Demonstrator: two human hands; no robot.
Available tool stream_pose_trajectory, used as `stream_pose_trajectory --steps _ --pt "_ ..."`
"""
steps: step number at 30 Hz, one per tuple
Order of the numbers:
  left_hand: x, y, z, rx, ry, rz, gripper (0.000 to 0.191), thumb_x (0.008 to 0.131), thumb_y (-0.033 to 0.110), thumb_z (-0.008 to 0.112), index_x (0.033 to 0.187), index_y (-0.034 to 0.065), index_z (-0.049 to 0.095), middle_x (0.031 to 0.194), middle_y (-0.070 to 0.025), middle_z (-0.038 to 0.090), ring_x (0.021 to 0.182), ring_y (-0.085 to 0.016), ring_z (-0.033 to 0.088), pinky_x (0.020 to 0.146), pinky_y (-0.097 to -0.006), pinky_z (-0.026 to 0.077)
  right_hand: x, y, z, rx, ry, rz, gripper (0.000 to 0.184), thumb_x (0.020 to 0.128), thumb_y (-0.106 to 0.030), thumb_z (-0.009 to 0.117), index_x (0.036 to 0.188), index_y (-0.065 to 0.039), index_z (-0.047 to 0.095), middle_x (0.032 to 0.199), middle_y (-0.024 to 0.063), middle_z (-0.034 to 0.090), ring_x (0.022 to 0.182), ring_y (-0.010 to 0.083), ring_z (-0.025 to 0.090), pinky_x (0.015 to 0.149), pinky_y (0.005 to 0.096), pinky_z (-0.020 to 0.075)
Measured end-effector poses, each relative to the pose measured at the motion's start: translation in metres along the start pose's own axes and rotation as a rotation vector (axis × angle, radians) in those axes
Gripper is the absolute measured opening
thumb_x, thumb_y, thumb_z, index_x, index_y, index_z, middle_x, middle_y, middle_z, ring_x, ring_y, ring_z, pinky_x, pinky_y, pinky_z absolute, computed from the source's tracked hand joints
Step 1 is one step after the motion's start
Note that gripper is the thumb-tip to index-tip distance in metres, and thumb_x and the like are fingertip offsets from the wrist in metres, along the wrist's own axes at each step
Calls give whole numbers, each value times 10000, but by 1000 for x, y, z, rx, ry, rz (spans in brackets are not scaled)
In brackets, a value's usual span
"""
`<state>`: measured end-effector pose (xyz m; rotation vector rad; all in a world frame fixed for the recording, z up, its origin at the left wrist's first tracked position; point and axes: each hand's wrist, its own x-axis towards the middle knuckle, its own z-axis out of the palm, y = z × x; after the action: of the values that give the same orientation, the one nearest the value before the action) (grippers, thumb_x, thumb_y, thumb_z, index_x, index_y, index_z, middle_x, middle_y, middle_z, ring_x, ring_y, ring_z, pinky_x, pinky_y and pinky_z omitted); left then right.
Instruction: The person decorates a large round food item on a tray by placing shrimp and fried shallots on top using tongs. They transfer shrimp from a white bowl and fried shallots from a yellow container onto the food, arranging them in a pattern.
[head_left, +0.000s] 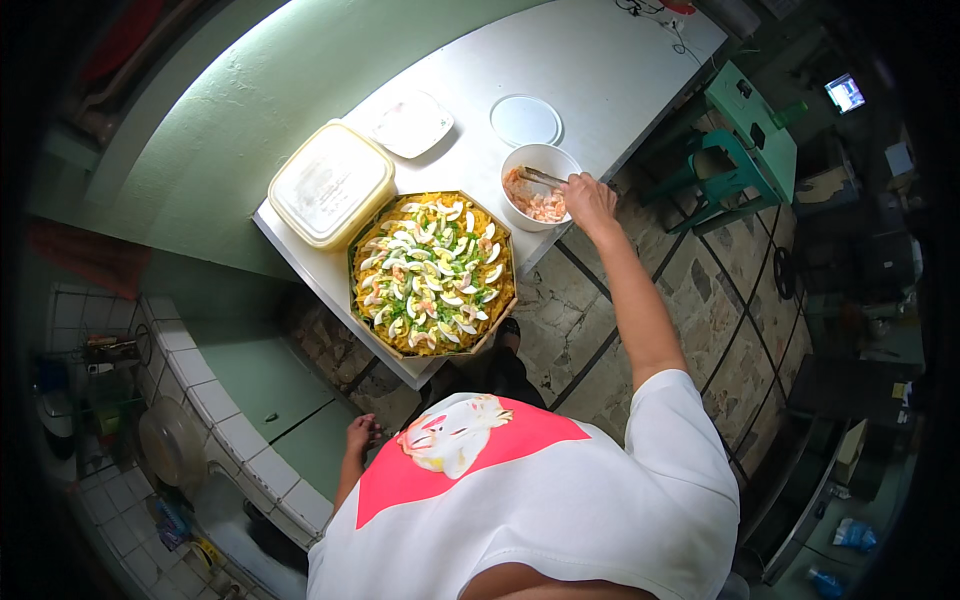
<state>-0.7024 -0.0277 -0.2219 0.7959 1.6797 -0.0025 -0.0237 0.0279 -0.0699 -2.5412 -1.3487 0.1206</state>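
My right hand (590, 202) grips metal tongs (541, 177), whose far end reaches into a round white tub (512, 212). Peeled shrimp (546, 205) lie inside that tub. To its left, at the table corner, sits an octagonal tray (480, 346) of yellow noodles topped with sliced boiled egg (424, 276), chopped green onion and some shrimp. My left hand (364, 432) hangs low beside my body, away from the table, its fingers loosely bent and nothing seen in it.
Behind the noodle tray stands a lidded plastic container (330, 184). A white dish (412, 124) and a round lid (526, 120) lie farther along the white table (600, 67). A green plastic chair (727, 176) is at right; a tiled counter (225, 409) with a sink curves at left.
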Motion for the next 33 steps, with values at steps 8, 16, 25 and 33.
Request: stream_pose_trajectory --steps 8,16,25,33 --pt "-7 -13 -3 -33 14 33 232 965 297 504 1142 191 609 847 14 639 617 -122 580 551 -321 482 -31 13 -34 169 100 5 248 929 -291 544 923 -79 672 927 134 670 856 354 645 718 450 504" --pt "-10 -26 -3 -4 28 1 222 959 274 503 1122 165 607 817 10 634 592 -120 572 533 -314 469 -119 -58 -39 452 -53 -328 193 913 -260 594 971 -99 682 859 91 649 770 326 641 666 414 505" --pt "-6 -21 -5 -50 58 -64 209 960 267 500 1110 169 609 819 8 641 590 -120 581 524 -305 462 -128 -97 -26 306 -129 -395 175 911 -238 590 980 -107 682 898 91 660 755 330 646 656 413 513" --pt "-8 -36 -11 79 10 22 229 964 306 520 1134 176 600 832 0 641 596 -145 585 523 -337 470 -52 -3 -53 220 135 -143 212 916 -303 585 983 -136 699 884 90 633 791 310 646 674 400 506"
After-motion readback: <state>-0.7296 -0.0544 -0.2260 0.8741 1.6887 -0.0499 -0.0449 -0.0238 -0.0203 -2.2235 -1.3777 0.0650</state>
